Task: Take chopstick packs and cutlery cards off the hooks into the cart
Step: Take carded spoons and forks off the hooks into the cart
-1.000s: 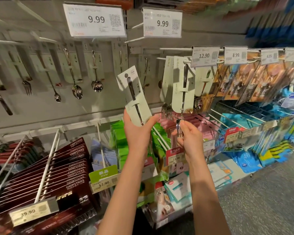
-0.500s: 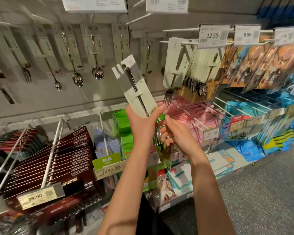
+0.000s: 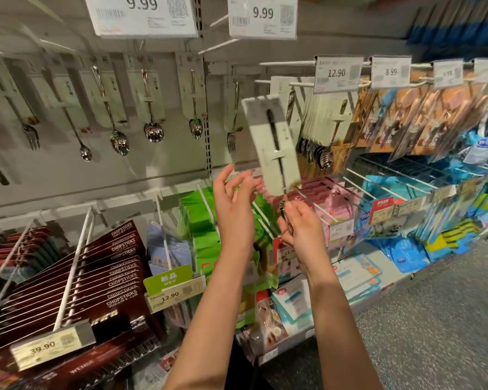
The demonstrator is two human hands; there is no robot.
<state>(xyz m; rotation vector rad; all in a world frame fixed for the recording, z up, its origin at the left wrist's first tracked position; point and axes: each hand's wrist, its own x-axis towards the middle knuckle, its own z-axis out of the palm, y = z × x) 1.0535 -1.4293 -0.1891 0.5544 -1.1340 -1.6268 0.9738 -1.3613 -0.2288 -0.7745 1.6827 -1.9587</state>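
A pale green cutlery card (image 3: 272,142) with a fork strapped to it stands upright in front of the hooks. My right hand (image 3: 302,232) grips the fork's lower end just below the card. Beside the card's lower left edge my left hand (image 3: 234,201) has its fingers spread and holds nothing. More cutlery cards (image 3: 326,116) hang packed on the hook under the 12.90 tag. Single spoon and fork cards (image 3: 150,102) hang along the back wall. Dark red chopstick packs (image 3: 110,274) fill the hooks at lower left. No cart is in view.
White wire hooks (image 3: 74,280) jut out toward me at several heights, with price tags (image 3: 337,73) on their ends. Green packs (image 3: 206,235), pink packs (image 3: 333,204) and blue packs (image 3: 406,249) hang below. Speckled floor (image 3: 434,319) lies at right.
My left hand held the card by its lower part; now it has let go and opened. My right hand took over the fork end, and the card shifted right and stands straighter.
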